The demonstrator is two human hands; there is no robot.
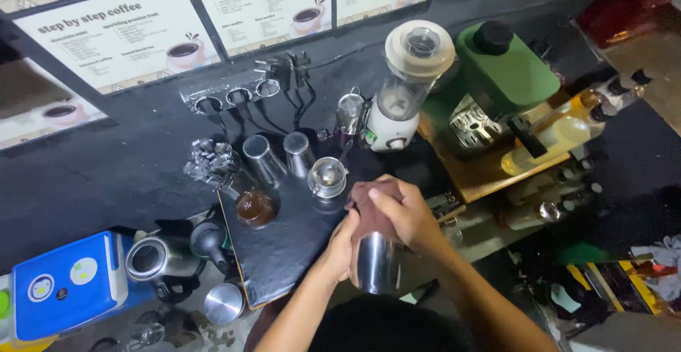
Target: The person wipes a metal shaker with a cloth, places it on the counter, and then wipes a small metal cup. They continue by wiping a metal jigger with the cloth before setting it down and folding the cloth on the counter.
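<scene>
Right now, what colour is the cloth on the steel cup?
Dark reddish brown. The cloth sits over the steel cup, under the right hand; the head view shows it.

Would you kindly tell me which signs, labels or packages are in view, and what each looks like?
Menu posters: on the wall at the back, white sheets with cup pictures, dark frames.
Blue box: bottom left, round white stickers on top.
Yellow packages: bottom right, partly hidden.

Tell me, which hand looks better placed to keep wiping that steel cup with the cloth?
Probably the right hand: it lies over the brown cloth at the top of the steel cup. The left hand grips the cup's side, steadying it.
</scene>
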